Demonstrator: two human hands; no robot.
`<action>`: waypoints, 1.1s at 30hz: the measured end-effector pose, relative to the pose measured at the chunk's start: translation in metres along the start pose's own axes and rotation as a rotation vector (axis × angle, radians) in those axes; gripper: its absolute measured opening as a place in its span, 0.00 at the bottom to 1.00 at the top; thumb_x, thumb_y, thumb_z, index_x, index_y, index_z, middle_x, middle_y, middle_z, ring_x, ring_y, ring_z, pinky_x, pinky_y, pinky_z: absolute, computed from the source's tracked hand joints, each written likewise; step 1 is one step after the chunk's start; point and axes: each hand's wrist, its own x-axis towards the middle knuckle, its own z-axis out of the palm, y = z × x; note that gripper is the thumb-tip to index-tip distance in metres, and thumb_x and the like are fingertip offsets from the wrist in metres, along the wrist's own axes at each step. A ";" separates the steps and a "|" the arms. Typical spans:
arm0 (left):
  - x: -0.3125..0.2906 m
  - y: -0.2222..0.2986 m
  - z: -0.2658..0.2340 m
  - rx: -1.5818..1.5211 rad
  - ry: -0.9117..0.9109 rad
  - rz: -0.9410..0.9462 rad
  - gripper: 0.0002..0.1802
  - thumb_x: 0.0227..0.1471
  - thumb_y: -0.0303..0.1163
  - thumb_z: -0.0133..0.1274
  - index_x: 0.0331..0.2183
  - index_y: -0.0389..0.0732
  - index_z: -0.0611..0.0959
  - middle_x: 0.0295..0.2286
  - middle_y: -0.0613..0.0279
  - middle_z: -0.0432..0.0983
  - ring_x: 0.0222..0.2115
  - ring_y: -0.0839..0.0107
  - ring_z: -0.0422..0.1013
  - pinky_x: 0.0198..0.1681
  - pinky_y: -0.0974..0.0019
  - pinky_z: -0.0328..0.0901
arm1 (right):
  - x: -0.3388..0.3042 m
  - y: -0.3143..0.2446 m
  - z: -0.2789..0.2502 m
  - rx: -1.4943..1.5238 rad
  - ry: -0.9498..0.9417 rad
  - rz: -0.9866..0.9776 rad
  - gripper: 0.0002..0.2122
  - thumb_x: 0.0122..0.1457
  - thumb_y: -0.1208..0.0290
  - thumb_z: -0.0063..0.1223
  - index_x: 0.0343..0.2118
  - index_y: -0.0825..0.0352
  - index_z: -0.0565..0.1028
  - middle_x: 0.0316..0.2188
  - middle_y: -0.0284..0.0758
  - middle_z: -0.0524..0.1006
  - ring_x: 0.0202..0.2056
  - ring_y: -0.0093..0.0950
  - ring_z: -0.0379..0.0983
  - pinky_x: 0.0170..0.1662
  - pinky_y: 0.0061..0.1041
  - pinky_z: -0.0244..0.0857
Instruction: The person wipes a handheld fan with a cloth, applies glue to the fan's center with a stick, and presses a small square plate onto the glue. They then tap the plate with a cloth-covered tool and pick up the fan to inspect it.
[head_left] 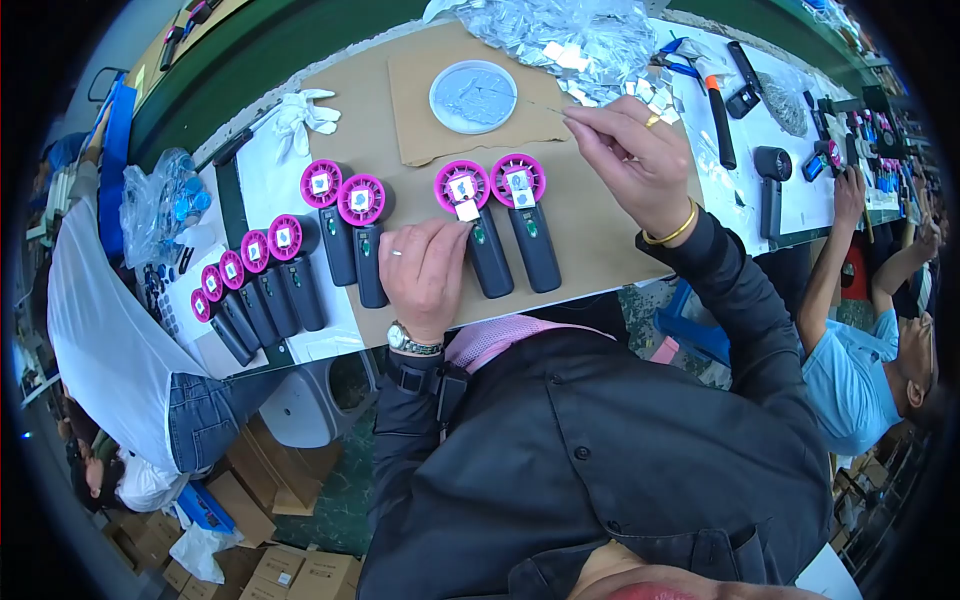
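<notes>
My right hand (637, 160) is closed in a pinch on a thin rod (545, 106), its tip at the edge of a round white dish (473, 97) smeared with grey paste. My left hand (425, 275) has its fingertips together at a small white square (468, 211), gripping its lower edge over a handheld fan (490, 262) with a magenta ring and dark handle. A similar fan (537, 245) lies to the right of it. Each carries a white square at its hub with a grey patch.
More magenta-ringed fans (370, 262) stretch leftward in a row. White gloves (303, 120) rest at the back left. Clear plastic bags (560, 35) and loose white squares (655, 95) lie beyond the dish. An orange-and-black hammer (719, 120) is at right; other people work on both sides.
</notes>
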 end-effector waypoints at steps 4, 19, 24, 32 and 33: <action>-0.001 -0.001 0.000 -0.001 0.003 -0.001 0.13 0.48 0.21 0.70 0.38 0.38 0.88 0.34 0.60 0.81 0.34 0.61 0.77 0.39 0.57 0.66 | 0.003 0.013 0.014 -0.014 0.009 -0.060 0.10 0.58 0.83 0.70 0.44 0.70 0.87 0.26 0.31 0.78 0.22 0.20 0.69 0.25 0.22 0.59; 0.001 -0.001 0.002 -0.038 -0.003 0.022 0.14 0.48 0.20 0.71 0.39 0.37 0.88 0.34 0.58 0.81 0.33 0.59 0.77 0.39 0.56 0.66 | -0.013 0.030 0.037 -0.351 -0.326 -0.163 0.10 0.61 0.71 0.69 0.45 0.64 0.85 0.37 0.34 0.81 0.33 0.34 0.80 0.35 0.34 0.74; -0.004 -0.004 -0.001 -0.006 -0.022 0.000 0.15 0.48 0.21 0.72 0.39 0.37 0.88 0.35 0.57 0.81 0.33 0.58 0.77 0.39 0.55 0.66 | -0.013 0.041 0.002 -0.282 -0.055 -0.075 0.08 0.62 0.71 0.68 0.43 0.63 0.85 0.38 0.33 0.83 0.32 0.33 0.80 0.35 0.31 0.73; 0.000 0.006 0.002 -0.031 0.052 -0.009 0.22 0.47 0.25 0.76 0.45 0.38 0.87 0.38 0.58 0.82 0.38 0.57 0.77 0.42 0.56 0.66 | -0.021 0.075 -0.051 -0.313 -0.292 0.425 0.08 0.62 0.69 0.69 0.41 0.65 0.86 0.33 0.35 0.84 0.31 0.31 0.80 0.35 0.28 0.72; 0.001 0.007 0.001 -0.021 0.059 -0.004 0.24 0.46 0.25 0.77 0.47 0.39 0.86 0.40 0.57 0.82 0.39 0.57 0.77 0.44 0.57 0.66 | -0.024 0.076 -0.044 -0.317 -0.331 0.430 0.08 0.62 0.68 0.70 0.41 0.65 0.86 0.32 0.35 0.85 0.31 0.31 0.81 0.35 0.29 0.72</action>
